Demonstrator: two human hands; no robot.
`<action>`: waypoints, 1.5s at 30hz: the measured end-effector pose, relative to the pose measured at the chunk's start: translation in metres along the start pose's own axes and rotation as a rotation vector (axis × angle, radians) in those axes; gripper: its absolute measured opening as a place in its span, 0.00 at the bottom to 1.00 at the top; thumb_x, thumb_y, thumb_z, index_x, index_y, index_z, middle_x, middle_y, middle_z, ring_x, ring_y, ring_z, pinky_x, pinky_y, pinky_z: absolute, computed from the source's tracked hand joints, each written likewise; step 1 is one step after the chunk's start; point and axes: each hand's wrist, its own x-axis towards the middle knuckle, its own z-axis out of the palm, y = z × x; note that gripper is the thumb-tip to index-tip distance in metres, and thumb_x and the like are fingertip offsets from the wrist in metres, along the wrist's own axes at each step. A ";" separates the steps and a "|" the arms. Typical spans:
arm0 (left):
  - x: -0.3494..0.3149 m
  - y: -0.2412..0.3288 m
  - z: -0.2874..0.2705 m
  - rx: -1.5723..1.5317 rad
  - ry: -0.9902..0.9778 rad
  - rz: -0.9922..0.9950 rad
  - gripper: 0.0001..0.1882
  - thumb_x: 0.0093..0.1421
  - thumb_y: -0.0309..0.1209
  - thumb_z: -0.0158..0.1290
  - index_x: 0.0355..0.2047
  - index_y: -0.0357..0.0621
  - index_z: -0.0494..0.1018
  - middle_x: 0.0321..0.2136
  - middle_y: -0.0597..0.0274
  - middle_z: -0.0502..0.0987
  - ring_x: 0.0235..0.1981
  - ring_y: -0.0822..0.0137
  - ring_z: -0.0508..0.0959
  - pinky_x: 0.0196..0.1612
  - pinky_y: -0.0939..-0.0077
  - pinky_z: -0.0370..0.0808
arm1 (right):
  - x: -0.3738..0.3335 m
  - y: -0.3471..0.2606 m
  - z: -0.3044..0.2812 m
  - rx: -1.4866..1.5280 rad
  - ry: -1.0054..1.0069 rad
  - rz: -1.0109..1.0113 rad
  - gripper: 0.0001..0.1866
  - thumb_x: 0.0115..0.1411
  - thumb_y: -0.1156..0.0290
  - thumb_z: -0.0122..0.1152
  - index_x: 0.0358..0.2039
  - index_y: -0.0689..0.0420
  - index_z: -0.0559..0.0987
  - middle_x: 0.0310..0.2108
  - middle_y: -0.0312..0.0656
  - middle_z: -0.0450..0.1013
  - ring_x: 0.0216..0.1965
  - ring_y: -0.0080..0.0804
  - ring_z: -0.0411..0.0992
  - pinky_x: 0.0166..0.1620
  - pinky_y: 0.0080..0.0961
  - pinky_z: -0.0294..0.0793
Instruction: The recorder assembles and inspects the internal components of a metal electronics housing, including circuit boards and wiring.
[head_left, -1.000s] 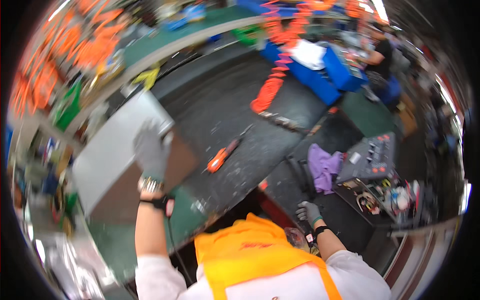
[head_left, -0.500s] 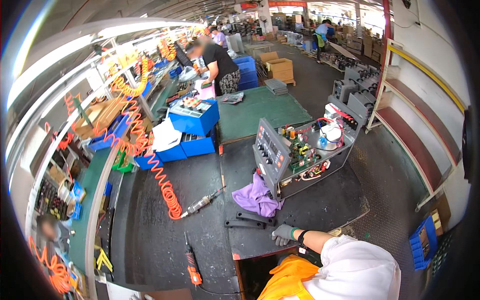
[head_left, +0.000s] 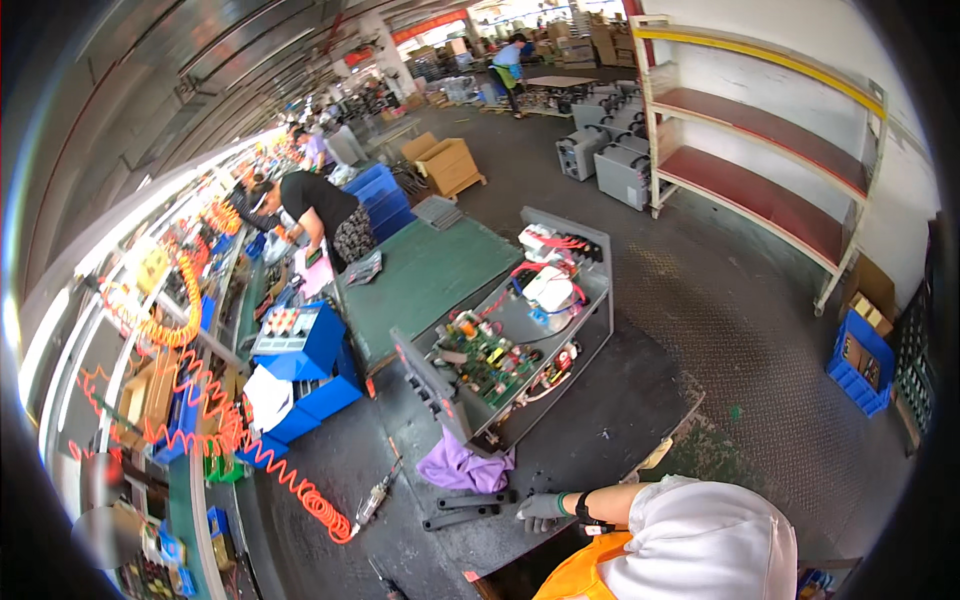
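Observation:
My right hand (head_left: 541,509), in a grey glove with a black band at the wrist, rests on the black worktop at its near edge. Its fingers are loosely bent and apart, with nothing seen in them. Just left of the fingertips lie two black bar handles (head_left: 462,517). Behind these a crumpled purple cloth (head_left: 467,466) touches the foot of a grey metal machine housing (head_left: 590,330). The housing stands uncovered, showing a green circuit board (head_left: 487,365), red wires and a white round part (head_left: 550,287). My left hand is out of view.
An air screwdriver (head_left: 372,503) on an orange coiled hose lies to the left. Blue bins (head_left: 327,400) stand beyond it, near a co-worker in black (head_left: 318,205). A shelf rack (head_left: 760,185) and a blue crate (head_left: 862,362) stand right.
My view has swung to the right, so the housing and bench appear farther left and more of the rack shows. My right hand stays by the handles, its fingers less curled.

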 end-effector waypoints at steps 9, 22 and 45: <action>-0.105 0.235 0.001 -0.938 -0.604 0.459 0.29 0.61 0.51 0.53 0.51 0.39 0.71 0.55 0.40 0.68 0.58 0.39 0.65 0.61 0.46 0.63 | -0.090 -0.018 -0.102 0.002 0.159 -0.024 0.20 0.65 0.54 0.50 0.48 0.54 0.78 0.32 0.41 0.79 0.23 0.24 0.72 0.24 0.22 0.71; -0.138 0.413 -0.074 -0.768 -1.306 0.672 0.48 0.53 0.61 0.54 0.67 0.47 0.57 0.70 0.43 0.46 0.71 0.37 0.34 0.70 0.44 0.34 | -0.235 0.046 -0.226 0.768 0.850 -0.073 0.15 0.67 0.63 0.52 0.31 0.58 0.82 0.21 0.40 0.73 0.18 0.26 0.67 0.18 0.24 0.61; -0.171 0.417 -0.084 -0.875 -0.992 0.583 0.33 0.62 0.48 0.49 0.61 0.39 0.63 0.62 0.47 0.63 0.68 0.34 0.49 0.69 0.49 0.50 | -0.243 0.044 -0.238 0.627 0.776 0.090 0.15 0.64 0.55 0.53 0.35 0.52 0.80 0.18 0.35 0.72 0.13 0.25 0.63 0.15 0.22 0.60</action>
